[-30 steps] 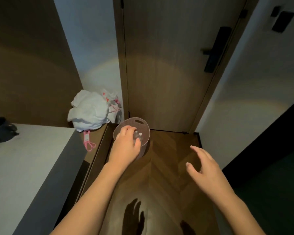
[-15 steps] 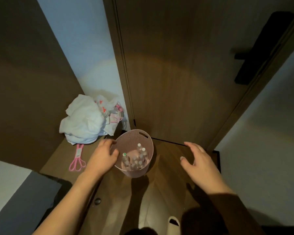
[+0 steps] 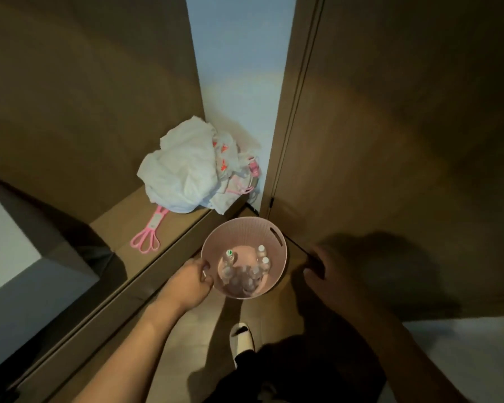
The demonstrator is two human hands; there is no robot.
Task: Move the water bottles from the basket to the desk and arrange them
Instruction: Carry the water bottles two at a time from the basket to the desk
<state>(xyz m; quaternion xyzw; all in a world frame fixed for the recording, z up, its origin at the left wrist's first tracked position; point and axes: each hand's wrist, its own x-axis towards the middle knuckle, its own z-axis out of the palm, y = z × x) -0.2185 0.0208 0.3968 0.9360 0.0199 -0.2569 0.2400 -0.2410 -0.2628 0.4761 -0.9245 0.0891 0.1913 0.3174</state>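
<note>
In the head view, a round pink basket (image 3: 244, 258) is seen from above on the wooden floor, close to the corner where a brown door (image 3: 390, 141) meets a pale wall (image 3: 236, 82). Several clear water bottles (image 3: 245, 274) are held upright inside it; one is capped in green and white (image 3: 229, 252), and two with white caps (image 3: 263, 254) are placed toward the right side. An oval handle slot (image 3: 276, 235) is cut into the far right part of the rim.

The near left rim of the basket is gripped by the left hand (image 3: 191, 282), with the fingers curled over the edge. The right hand (image 3: 330, 274) is held in shadow to the right of the basket, apart from it; its fingers are spread loosely and nothing is held.

On a low wooden ledge (image 3: 128, 222) to the left, a crumpled white plastic bag (image 3: 186, 173) is piled in the corner, and a pink plastic carrying handle (image 3: 150, 235) is laid just in front of it. A grey and white desk corner (image 3: 18, 257) is seen at the left edge. A white slipper (image 3: 241, 338) is visible below the basket.
</note>
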